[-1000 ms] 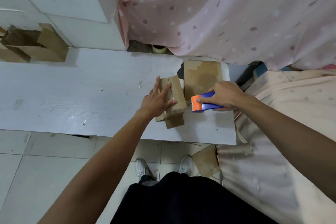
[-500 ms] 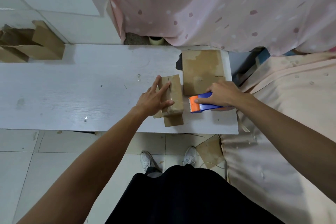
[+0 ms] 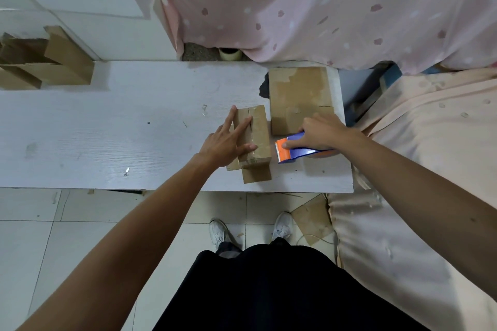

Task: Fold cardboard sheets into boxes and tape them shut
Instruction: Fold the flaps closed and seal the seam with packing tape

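I observe the left hand point(image 3: 228, 142) reaching forward with the arm extended, palm down, its fingers point(image 3: 243, 126) straight and spread flat on top of the small box point(image 3: 256, 137), thumb laid across the near part. The right hand point(image 3: 322, 133) comes in from the right, its fingers curled round the tape dispenser point(image 3: 294, 150). The box sits toward the right end of the white surface point(image 3: 107, 129), long axis running away from me, top seam along that axis, one flap lying open at the near end. The dispenser's orange toothed end points left, just beside the box. A flat cardboard sheet point(image 3: 300, 97) lies behind it. Open boxes point(image 3: 53, 64) stand far left; contents not discernible.
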